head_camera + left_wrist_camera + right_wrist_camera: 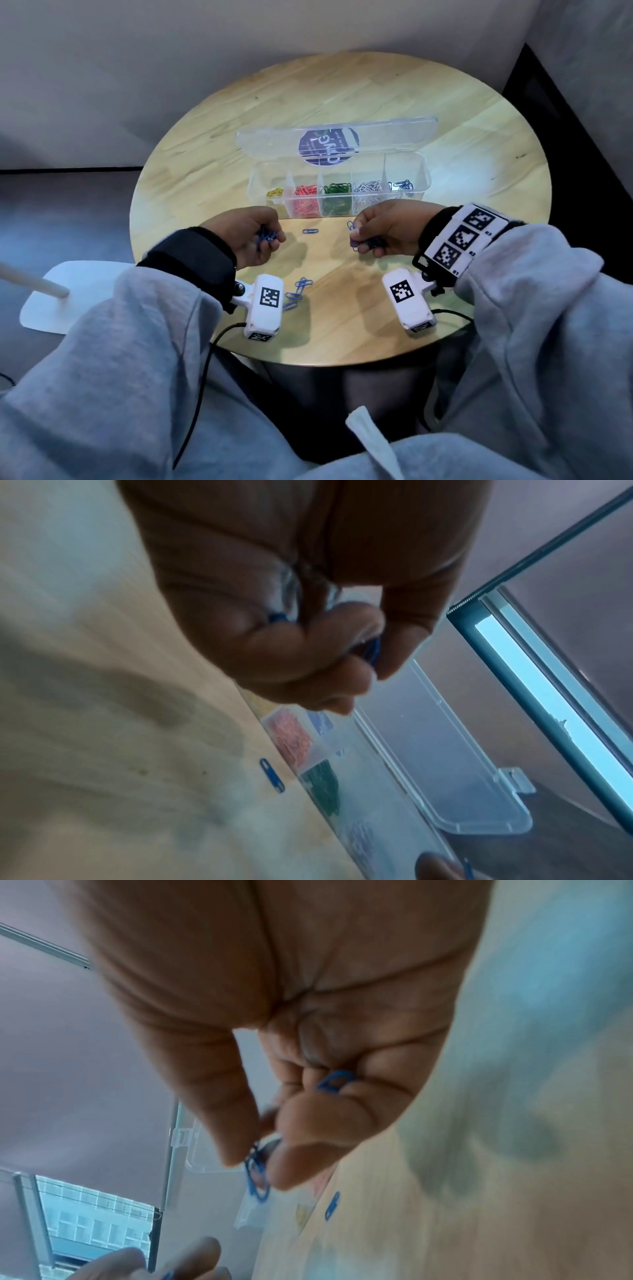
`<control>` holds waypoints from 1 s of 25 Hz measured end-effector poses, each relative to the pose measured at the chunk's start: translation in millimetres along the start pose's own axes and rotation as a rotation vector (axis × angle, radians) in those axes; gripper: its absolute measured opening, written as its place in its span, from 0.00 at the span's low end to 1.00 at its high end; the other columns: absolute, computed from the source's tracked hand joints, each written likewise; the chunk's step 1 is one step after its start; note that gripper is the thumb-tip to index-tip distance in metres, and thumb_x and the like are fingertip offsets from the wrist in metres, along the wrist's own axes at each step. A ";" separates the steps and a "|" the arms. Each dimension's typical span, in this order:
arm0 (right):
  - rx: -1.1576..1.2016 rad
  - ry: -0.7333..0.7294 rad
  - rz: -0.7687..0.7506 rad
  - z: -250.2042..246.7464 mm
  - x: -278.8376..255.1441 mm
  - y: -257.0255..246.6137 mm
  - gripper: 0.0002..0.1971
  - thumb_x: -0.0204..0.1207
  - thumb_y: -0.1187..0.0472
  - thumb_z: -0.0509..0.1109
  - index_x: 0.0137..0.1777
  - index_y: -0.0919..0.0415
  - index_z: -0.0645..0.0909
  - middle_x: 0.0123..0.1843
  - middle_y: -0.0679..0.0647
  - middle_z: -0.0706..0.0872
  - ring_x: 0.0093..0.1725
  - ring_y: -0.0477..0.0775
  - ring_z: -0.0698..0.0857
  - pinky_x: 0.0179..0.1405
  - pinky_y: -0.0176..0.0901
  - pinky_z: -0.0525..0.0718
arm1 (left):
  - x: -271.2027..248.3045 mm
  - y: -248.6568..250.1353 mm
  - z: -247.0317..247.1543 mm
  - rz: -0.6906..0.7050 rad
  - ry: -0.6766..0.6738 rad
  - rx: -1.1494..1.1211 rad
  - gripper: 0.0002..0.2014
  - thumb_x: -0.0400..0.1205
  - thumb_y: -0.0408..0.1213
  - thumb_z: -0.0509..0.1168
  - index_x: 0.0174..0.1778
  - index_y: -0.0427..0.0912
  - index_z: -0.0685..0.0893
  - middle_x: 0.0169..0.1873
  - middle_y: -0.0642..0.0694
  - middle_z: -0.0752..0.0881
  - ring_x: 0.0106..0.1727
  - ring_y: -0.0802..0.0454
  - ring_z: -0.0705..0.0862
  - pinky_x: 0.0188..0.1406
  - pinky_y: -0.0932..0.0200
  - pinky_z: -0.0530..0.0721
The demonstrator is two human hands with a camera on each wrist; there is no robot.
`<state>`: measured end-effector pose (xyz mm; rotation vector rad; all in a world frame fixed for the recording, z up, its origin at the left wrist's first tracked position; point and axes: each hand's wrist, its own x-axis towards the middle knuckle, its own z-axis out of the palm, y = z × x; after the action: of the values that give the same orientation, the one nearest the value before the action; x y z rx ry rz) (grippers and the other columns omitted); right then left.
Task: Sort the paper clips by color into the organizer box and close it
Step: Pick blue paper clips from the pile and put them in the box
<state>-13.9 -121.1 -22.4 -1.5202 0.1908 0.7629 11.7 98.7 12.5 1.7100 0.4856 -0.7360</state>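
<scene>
Two grips | left hand clutches blue clips | right hand pinches blue clip

i see bare surface between my hands; the organizer box with its raised lid blocks the far side.

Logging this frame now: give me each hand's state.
Left hand: closed, holding blue paper clips.
Right hand: closed, pinching blue paper clips.
</scene>
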 end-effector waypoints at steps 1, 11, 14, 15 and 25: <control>0.028 0.008 -0.001 0.7 1.2 0.3 0.14 0.79 0.75 0.61 0.33 0.60 0.70 0.23 0.51 0.84 0.20 0.42 0.81 0.18 0.29 0.75 | -0.7 0.1 2.5 -0.016 0.007 0.078 0.11 0.78 0.26 0.54 0.30 0.37 0.71 0.29 0.44 0.76 0.14 0.59 0.73 0.11 0.74 0.65; 0.261 0.027 -0.015 13.0 12.0 -7.5 0.14 0.80 0.77 0.54 0.43 0.65 0.79 0.23 0.54 0.81 0.22 0.46 0.82 0.22 0.30 0.83 | 8.3 -4.3 21.2 0.102 0.004 1.153 0.09 0.72 0.43 0.72 0.42 0.44 0.82 0.31 0.46 0.78 0.31 0.49 0.75 0.30 0.63 0.68; 0.283 0.085 0.026 16.1 13.0 -7.6 0.15 0.80 0.77 0.52 0.40 0.67 0.79 0.29 0.56 0.80 0.29 0.51 0.80 0.24 0.31 0.85 | 12.2 -15.3 30.8 0.084 0.033 1.399 0.19 0.70 0.51 0.74 0.50 0.42 0.88 0.46 0.47 0.87 0.49 0.48 0.84 0.42 0.60 0.74; 0.302 0.112 0.037 16.8 13.9 -7.5 0.15 0.79 0.77 0.52 0.39 0.67 0.78 0.33 0.57 0.78 0.31 0.53 0.79 0.23 0.31 0.85 | 13.5 -18.7 33.9 0.080 0.042 1.407 0.20 0.69 0.51 0.74 0.51 0.42 0.88 0.46 0.47 0.87 0.48 0.48 0.83 0.40 0.60 0.74; -0.422 0.215 -0.012 23.3 23.8 -10.7 0.17 0.75 0.53 0.72 0.30 0.56 0.69 0.26 0.52 0.72 0.25 0.51 0.70 0.26 0.39 0.70 | 20.6 -24.4 41.7 0.102 0.030 1.397 0.18 0.69 0.48 0.75 0.50 0.40 0.89 0.49 0.44 0.90 0.52 0.46 0.87 0.41 0.59 0.76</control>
<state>2.1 -90.1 -24.9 -2.0046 0.1871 0.6545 1.1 63.7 -25.2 2.9869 -0.2218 -1.0691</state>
